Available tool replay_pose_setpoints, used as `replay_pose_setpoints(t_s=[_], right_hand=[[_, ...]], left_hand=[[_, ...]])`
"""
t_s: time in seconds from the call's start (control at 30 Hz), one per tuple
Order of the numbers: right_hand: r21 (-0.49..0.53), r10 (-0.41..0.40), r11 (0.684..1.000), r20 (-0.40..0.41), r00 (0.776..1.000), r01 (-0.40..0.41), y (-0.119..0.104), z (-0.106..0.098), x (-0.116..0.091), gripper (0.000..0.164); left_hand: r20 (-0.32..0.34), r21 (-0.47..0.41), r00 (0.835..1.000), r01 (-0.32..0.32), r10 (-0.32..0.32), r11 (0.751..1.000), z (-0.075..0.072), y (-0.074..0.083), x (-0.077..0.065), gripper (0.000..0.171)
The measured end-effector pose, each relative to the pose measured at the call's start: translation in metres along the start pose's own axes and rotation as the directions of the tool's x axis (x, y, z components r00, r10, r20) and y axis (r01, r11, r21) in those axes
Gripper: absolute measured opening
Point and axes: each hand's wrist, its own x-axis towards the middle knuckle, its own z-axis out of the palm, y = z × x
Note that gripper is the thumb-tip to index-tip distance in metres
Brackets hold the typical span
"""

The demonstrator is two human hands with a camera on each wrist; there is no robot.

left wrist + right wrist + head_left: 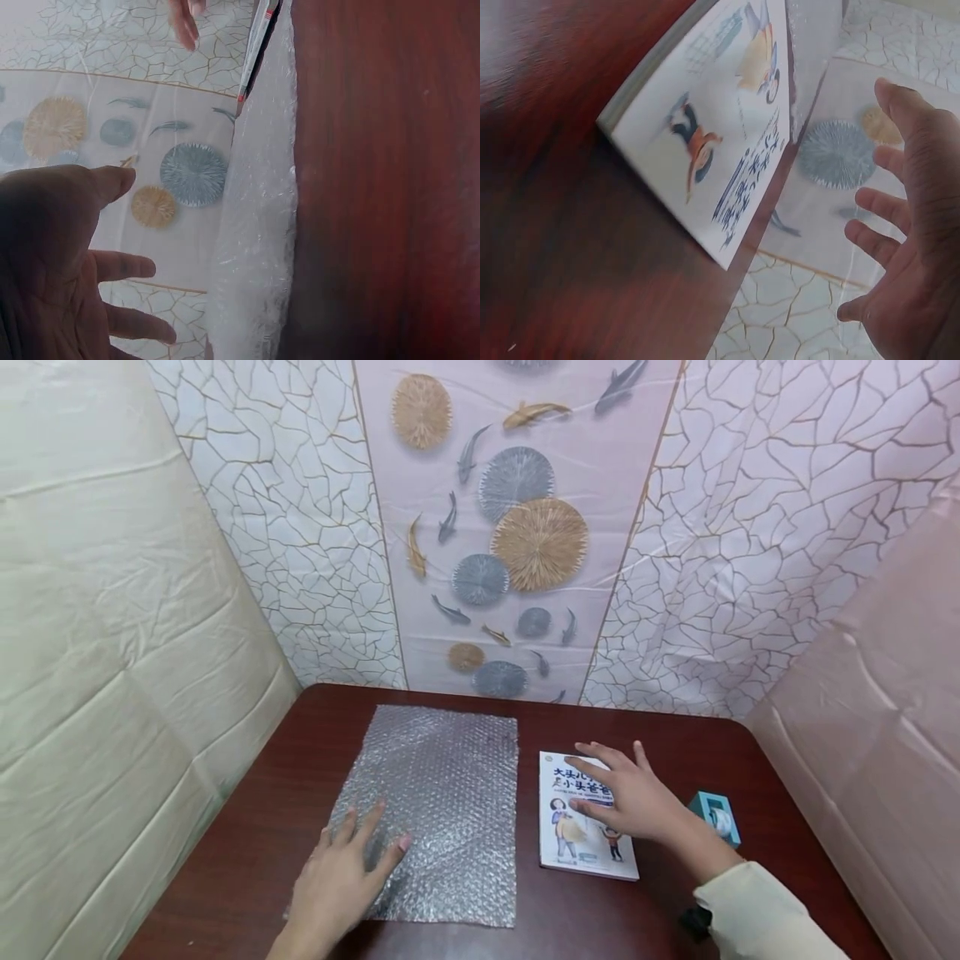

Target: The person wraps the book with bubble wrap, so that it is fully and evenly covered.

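Observation:
A sheet of bubble wrap (450,802) lies flat on the table, left of the middle. Over its lower left part hovers my left hand (333,877), fingers spread and holding nothing; in the left wrist view that hand (60,255) appears apart from the wrap (259,187). To the right of the wrap is a white paperback book (573,839), its illustrated cover facing up. My right hand (630,793) is above the book's upper right part, hiding some of the title. The right wrist view shows a gap between the hand (930,217) and the book (705,135).
A small teal box (703,806) with a whitish roll-like thing inside stands right of the book, beside my right forearm. Some black object (696,922) shows by the right sleeve. Patterned cloth (487,527) hangs behind the dark red table (255,827), with pale padded sides left and right.

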Motion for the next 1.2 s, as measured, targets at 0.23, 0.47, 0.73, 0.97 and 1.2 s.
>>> replay_pose_setpoints(t_s=[0.23, 0.47, 0.73, 0.97, 1.2], right_hand=[[0.037, -0.052, 0.998, 0.037, 0.998, 0.051, -0.007, 0.012, 0.026, 0.072], [0.105, -0.085, 0.992, 0.083, 0.993, 0.076, -0.014, 0.024, 0.048, 0.069], [0.126, -0.081, 0.99, 0.142, 0.987, 0.063, -0.021, 0.037, 0.071, 0.071], [0.116, -0.118, 0.988, 0.163, 0.98, 0.1, -0.023, 0.051, 0.086, 0.072], [0.13, -0.125, 0.986, 0.19, 0.974, 0.101, -0.026, 0.063, 0.095, 0.069]], left_hand=[[-0.011, 0.038, 0.999, 0.035, -0.034, 0.999, 0.006, -0.002, -0.004, 0.088], [-0.024, 0.06, 0.999, 0.046, -0.045, 0.997, 0.009, -0.003, -0.008, 0.082], [-0.017, 0.058, 0.999, 0.041, -0.04, 0.997, 0.014, -0.007, -0.01, 0.084], [0.008, 0.039, 0.999, 0.051, -0.051, 0.998, 0.019, -0.01, -0.01, 0.087], [0.02, 0.067, 0.999, 0.045, -0.046, 0.997, 0.022, -0.012, -0.009, 0.088]])
